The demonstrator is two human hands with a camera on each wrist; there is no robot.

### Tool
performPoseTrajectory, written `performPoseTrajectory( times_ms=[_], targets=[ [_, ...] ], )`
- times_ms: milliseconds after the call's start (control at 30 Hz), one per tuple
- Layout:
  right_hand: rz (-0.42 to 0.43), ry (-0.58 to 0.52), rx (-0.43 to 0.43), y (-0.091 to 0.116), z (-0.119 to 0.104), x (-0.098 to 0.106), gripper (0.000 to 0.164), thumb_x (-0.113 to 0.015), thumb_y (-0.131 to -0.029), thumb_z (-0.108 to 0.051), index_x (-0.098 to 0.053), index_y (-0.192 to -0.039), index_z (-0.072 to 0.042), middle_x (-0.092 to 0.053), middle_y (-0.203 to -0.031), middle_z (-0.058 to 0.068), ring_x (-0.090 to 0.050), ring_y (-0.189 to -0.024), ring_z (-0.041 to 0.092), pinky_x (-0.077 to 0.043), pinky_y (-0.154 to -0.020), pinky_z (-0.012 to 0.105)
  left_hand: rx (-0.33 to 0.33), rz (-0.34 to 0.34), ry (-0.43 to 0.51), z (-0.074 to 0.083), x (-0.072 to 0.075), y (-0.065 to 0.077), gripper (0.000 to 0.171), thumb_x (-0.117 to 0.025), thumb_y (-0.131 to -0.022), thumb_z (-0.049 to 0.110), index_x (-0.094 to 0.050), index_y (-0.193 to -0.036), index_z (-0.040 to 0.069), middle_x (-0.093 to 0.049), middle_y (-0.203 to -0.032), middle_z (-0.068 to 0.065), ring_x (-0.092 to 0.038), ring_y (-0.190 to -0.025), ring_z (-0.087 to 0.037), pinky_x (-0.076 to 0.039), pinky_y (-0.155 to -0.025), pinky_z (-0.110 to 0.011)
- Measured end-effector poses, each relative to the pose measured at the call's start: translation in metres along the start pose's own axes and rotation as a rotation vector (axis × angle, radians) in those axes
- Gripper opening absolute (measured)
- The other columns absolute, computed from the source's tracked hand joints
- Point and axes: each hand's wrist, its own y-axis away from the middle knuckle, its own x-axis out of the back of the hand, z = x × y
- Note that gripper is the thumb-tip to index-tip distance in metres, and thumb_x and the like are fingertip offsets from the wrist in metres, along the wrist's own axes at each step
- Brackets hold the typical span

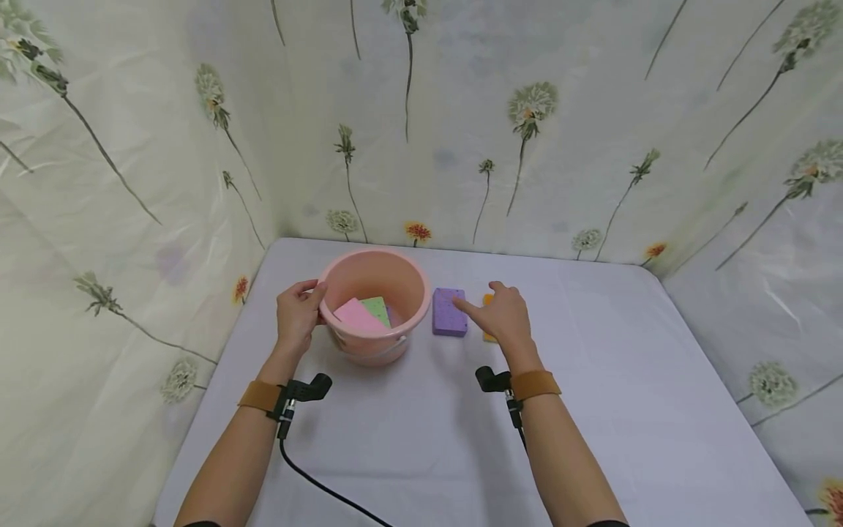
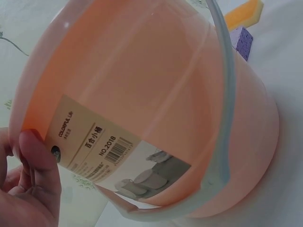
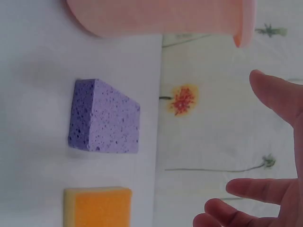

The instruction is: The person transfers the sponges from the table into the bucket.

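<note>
A pink plastic bucket (image 1: 377, 278) with a pale handle stands on the white tabletop, its mouth tilted a little. My left hand (image 1: 296, 316) grips its left rim, the thumb over the edge by a printed label (image 2: 99, 142) in the left wrist view. Inside the bucket lie a pink sponge (image 1: 358, 316) and a green sponge (image 1: 376, 308), with a sliver of purple beside them. My right hand (image 1: 504, 315) hovers, fingers spread and holding nothing, over a purple sponge (image 3: 106, 118) and an orange-yellow sponge (image 3: 100, 208). In the head view it partly covers the orange one.
The white table (image 1: 632, 410) runs back to a wall hung with dandelion-print cloth (image 1: 454, 146). Similar cloth hangs on the left and right sides. Each wrist wears a strapped camera (image 1: 309, 388), with cables trailing toward the body.
</note>
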Motion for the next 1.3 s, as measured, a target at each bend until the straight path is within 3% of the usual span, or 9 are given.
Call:
performPoseTrajectory(
  times_ms=[467, 833, 1300],
  targets=[
    [-0.033, 0.011, -0.082, -0.011, 0.033, 0.001, 0.098, -0.063, -0.085, -0.064, -0.036, -0.147, 0.007, -0.043, -0.139, 0.034, -0.047, -0.12, 0.045, -0.045, -0.101, 0.055, 0.016, 0.019, -0.007, -0.001, 0.003, -0.001, 0.04, -0.065, -0.097, 0.025, -0.061, -0.127, -0.002, -0.06, -0.088, -0.015, -0.057, -0.049, -0.008, -0.054, -0.049, -0.019],
    [-0.018, 0.032, -0.13, -0.016, 0.056, -0.008, 0.098, -0.064, -0.085, -0.061, -0.036, -0.145, 0.012, -0.044, -0.136, 0.037, -0.047, -0.119, 0.048, -0.046, -0.1, 0.056, 0.006, 0.028, -0.024, -0.002, 0.005, -0.003, 0.039, -0.065, -0.098, 0.025, -0.062, -0.126, -0.001, -0.062, -0.093, -0.021, -0.057, -0.049, -0.009, -0.054, -0.049, -0.019],
    [-0.041, 0.061, -0.192, -0.024, 0.087, -0.024, 0.1, -0.064, -0.084, -0.063, -0.038, -0.141, 0.015, -0.048, -0.13, 0.038, -0.053, -0.106, 0.048, -0.052, -0.089, 0.056, 0.011, 0.01, -0.012, -0.001, 0.0, -0.004, 0.039, -0.066, -0.096, 0.024, -0.062, -0.125, -0.002, -0.059, -0.085, -0.014, -0.058, -0.048, -0.011, -0.055, -0.049, -0.022]
  ],
)
